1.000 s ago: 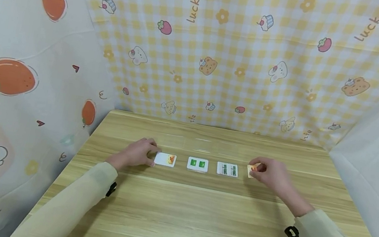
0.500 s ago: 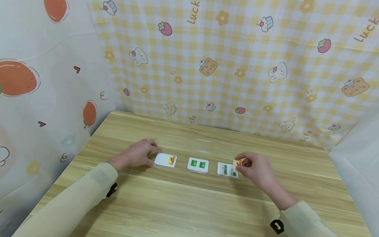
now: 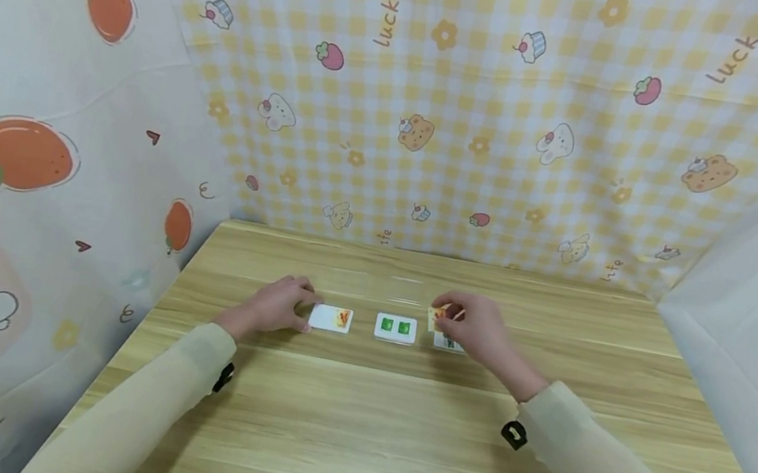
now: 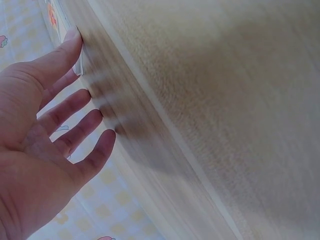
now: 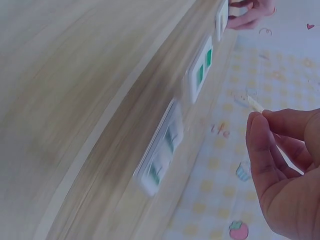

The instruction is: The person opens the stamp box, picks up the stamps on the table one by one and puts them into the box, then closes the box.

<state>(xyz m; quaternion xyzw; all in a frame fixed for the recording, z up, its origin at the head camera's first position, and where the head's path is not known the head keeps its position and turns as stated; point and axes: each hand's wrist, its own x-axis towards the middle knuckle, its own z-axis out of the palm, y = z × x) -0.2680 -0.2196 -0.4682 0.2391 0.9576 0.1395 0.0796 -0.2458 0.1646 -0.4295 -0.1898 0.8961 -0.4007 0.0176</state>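
Observation:
My right hand [image 3: 478, 322] pinches a small square card with an orange picture [image 3: 437, 314] between thumb and fingertips, raised above the table. It partly covers a white card with dark green pictures [image 3: 447, 342] lying below it. In the right wrist view the small card [image 5: 255, 104] shows nearly edge-on. My left hand [image 3: 276, 304] holds the left end of a white card with one orange picture [image 3: 330, 318], thumb at the near corner and index finger at the far one. Its other fingers are spread loosely. Between the hands lies a white card with two green pictures [image 3: 396, 328].
Faint clear plate-like outlines [image 3: 405, 290] lie on the wooden table [image 3: 353, 426] behind the row of cards. A yellow checked cloth [image 3: 446, 113] hangs at the table's back edge, with white cloth on both sides.
My right hand has moved left with the small orange-picture card, from right of the row to over the dark green card's left end. My left hand stays on its card.

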